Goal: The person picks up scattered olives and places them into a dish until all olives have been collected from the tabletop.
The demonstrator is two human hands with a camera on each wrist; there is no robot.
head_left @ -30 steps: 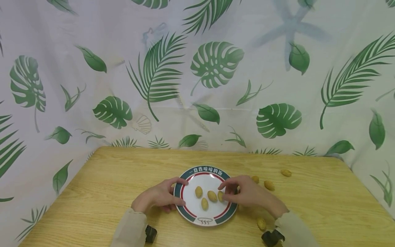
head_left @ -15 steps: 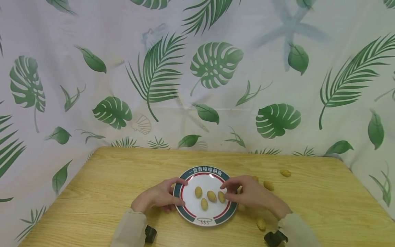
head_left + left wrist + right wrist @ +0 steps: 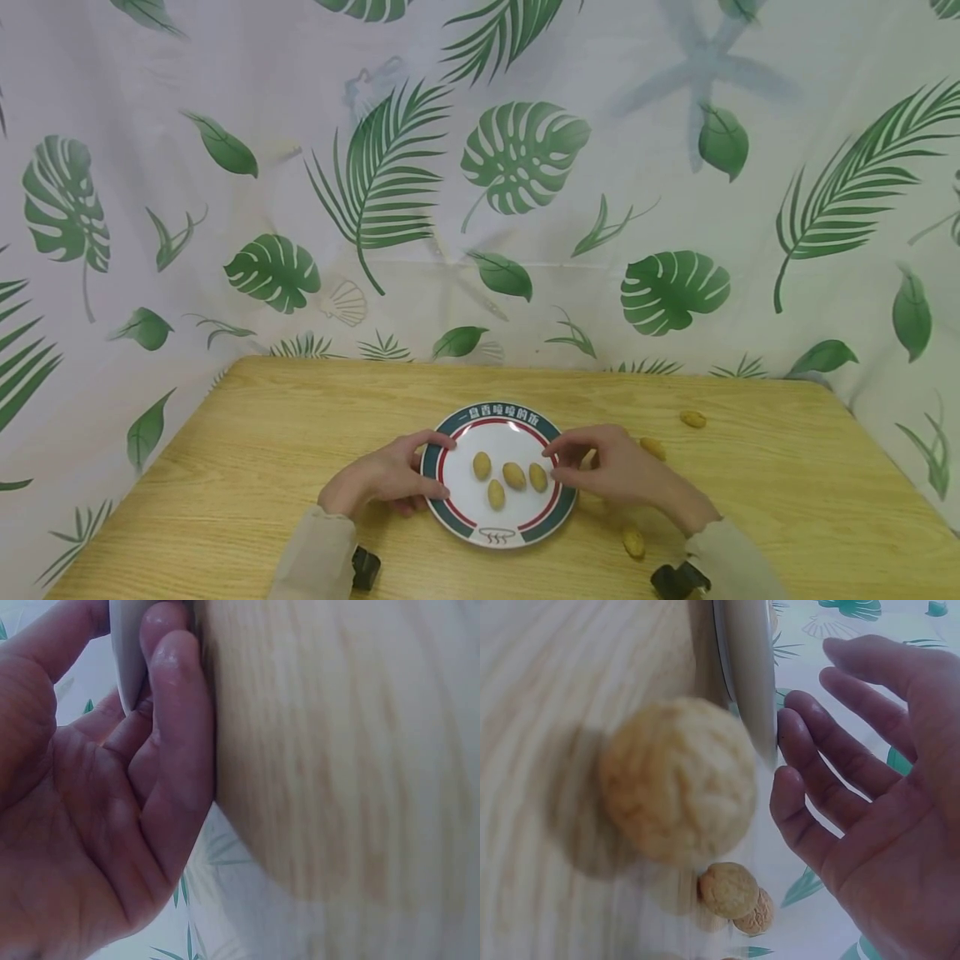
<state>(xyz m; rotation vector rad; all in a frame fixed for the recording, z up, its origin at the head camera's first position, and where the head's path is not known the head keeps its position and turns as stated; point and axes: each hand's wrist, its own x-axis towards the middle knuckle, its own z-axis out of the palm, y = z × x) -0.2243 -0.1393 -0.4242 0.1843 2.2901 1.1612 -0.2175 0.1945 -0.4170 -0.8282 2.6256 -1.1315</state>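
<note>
A round white plate with a blue-green and red border lies on the table, bearing several tan walnuts. My left hand grips its left rim, thumb and a finger on top; in the left wrist view other fingers curl under the plate. My right hand hovers at the right rim with fingers loosely bent, holding nothing. Just left of its fingertips, the rightmost walnut rests on the plate. The right wrist view has the right hand beside the plate edge.
Loose walnuts lie on the wooden table to the right: one toward the back, another behind the right hand, a third near the right wrist. A leaf-printed curtain stands behind the table.
My right hand has let go of the rightmost walnut on the plate, and its fingers have drawn back slightly to the right. The left hand and plate stay put.
</note>
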